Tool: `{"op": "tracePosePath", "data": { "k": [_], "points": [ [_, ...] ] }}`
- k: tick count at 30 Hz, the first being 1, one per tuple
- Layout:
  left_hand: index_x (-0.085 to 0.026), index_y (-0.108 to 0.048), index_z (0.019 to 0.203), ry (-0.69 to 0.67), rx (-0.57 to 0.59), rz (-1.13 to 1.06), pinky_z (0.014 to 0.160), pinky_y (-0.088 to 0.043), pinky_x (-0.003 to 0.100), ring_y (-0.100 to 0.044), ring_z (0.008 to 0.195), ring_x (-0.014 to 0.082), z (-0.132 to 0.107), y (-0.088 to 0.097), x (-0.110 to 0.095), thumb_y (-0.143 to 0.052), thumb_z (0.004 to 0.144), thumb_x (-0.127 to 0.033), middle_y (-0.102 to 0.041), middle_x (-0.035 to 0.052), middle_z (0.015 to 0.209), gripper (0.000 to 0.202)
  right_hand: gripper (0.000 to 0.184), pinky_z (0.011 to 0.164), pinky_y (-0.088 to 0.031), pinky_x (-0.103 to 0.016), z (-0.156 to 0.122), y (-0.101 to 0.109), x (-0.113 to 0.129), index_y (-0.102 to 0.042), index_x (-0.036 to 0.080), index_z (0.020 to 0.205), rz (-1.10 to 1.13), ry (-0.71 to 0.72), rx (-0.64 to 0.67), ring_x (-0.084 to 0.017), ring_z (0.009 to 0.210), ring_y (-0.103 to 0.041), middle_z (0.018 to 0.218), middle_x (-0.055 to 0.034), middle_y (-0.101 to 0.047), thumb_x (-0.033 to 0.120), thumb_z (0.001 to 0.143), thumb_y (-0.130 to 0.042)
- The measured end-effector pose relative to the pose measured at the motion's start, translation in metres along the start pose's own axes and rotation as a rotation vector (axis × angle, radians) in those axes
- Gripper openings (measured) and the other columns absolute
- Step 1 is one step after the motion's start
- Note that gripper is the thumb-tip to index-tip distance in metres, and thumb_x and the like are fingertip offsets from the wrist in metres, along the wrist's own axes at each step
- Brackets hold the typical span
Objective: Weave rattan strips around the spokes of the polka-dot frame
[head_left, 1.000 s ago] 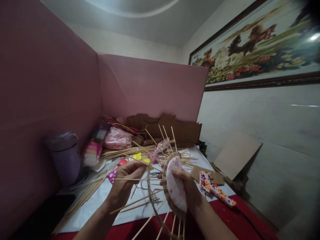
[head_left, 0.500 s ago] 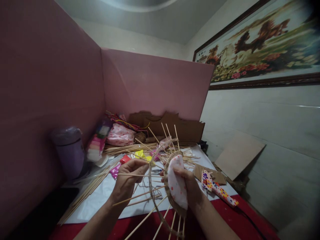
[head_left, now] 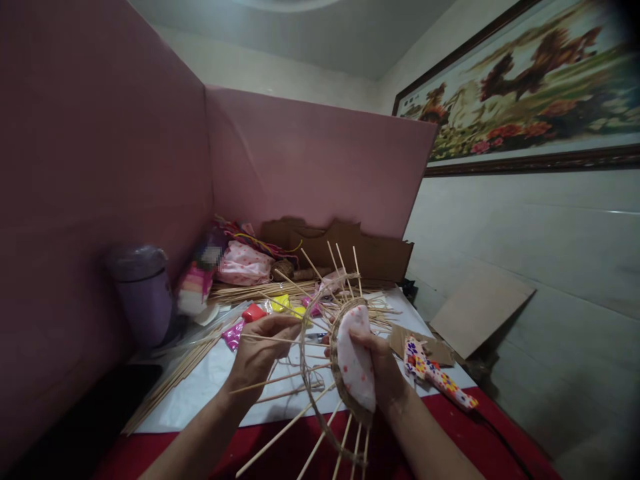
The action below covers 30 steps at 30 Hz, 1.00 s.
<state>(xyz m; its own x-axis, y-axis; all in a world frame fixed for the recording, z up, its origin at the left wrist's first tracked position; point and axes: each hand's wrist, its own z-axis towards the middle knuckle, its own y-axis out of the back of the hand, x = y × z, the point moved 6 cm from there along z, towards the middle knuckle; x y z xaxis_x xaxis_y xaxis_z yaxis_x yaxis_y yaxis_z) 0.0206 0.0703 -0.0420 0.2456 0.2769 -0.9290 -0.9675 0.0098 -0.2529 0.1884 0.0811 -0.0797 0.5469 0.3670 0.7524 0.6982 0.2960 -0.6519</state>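
My right hand point(head_left: 383, 360) grips a round, twine-edged base point(head_left: 345, 393) tilted up on its side, thumb on its white cloth face point(head_left: 356, 360) with red dots. Thin wooden sticks point(head_left: 285, 380) fan out from the base's rim like spokes. A hoop of brown twine point(head_left: 306, 373) runs around the sticks, apart from the rim on the left side. My left hand point(head_left: 267, 347) is closed in a pinch at the hoop's left side, with a stick passing across its fingers. The fingertips partly hide the twine there.
A flower-patterned glue gun point(head_left: 435, 377) lies at the right on cardboard point(head_left: 400, 340). Loose sticks point(head_left: 185, 367) lie at the left on the white sheet point(head_left: 200, 400). Behind are red and yellow packets point(head_left: 280, 303), a spotted cloth bundle point(head_left: 245, 263) and a purple bin point(head_left: 143, 293).
Both hands and the base keep nearly the same pose. The left hand has shifted slightly up and right with the sticks. The whole view has moved a little.
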Motion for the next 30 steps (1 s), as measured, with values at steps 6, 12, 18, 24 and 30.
{"op": "tracePosePath", "data": {
  "k": [6, 12, 18, 24, 30],
  "points": [
    [-0.018, -0.074, 0.076, -0.021, -0.022, -0.011, 0.044, -0.031, 0.018, -0.039, 0.047, 0.0045, -0.007, -0.001, 0.004, -0.072, 0.065, -0.026, -0.062, 0.0001, 0.058, 0.013, 0.027, 0.047, -0.051, -0.023, 0.0, 0.002, 0.0, -0.07, 0.006, 0.075, 0.039, 0.006, -0.05, -0.017, 0.051, -0.064, 0.065, -0.0115, -0.071, 0.028, 0.069, -0.055],
    [-0.021, -0.075, 0.074, -0.036, -0.02, 0.002, 0.052, -0.037, 0.02, -0.048, 0.056, 0.0086, -0.011, -0.004, 0.001, -0.072, 0.065, -0.025, -0.066, 0.0021, 0.064, 0.01, 0.024, 0.045, -0.051, -0.023, 0.001, 0.005, 0.006, -0.069, 0.006, 0.075, 0.088, 0.04, -0.096, -0.017, 0.049, -0.064, 0.064, -0.0115, -0.071, 0.027, 0.068, -0.058],
    [-0.016, -0.074, 0.078, 0.163, 0.165, 0.061, 0.045, -0.027, 0.02, -0.035, 0.048, 0.0067, -0.006, 0.0, -0.01, -0.068, 0.065, -0.025, -0.047, -0.002, 0.049, 0.017, 0.017, 0.035, -0.046, -0.021, 0.003, 0.012, 0.013, -0.065, 0.01, 0.067, 0.11, 0.069, -0.14, -0.016, 0.042, -0.061, 0.057, -0.0065, -0.068, 0.027, 0.067, -0.062],
    [-0.012, -0.074, 0.085, 0.182, 0.4, 0.21, 0.044, -0.024, 0.023, -0.028, 0.046, 0.0097, -0.005, 0.003, -0.034, -0.049, 0.076, -0.035, -0.038, -0.002, 0.046, 0.035, 0.018, 0.041, -0.049, -0.022, 0.004, 0.013, 0.014, -0.066, 0.009, 0.071, 0.093, 0.052, -0.097, -0.016, 0.047, -0.063, 0.061, -0.0077, -0.07, 0.025, 0.065, -0.063],
    [-0.022, -0.074, 0.08, -0.198, 0.395, 0.975, 0.047, -0.028, 0.022, -0.042, 0.048, 0.0117, -0.009, -0.002, -0.064, -0.055, 0.074, -0.026, -0.056, 0.0001, 0.053, 0.021, 0.013, 0.041, -0.049, -0.023, 0.006, 0.015, 0.017, -0.065, 0.011, 0.069, 0.055, 0.091, -0.081, -0.015, 0.046, -0.062, 0.061, -0.0064, -0.07, 0.024, 0.066, -0.063]
  ]
}}
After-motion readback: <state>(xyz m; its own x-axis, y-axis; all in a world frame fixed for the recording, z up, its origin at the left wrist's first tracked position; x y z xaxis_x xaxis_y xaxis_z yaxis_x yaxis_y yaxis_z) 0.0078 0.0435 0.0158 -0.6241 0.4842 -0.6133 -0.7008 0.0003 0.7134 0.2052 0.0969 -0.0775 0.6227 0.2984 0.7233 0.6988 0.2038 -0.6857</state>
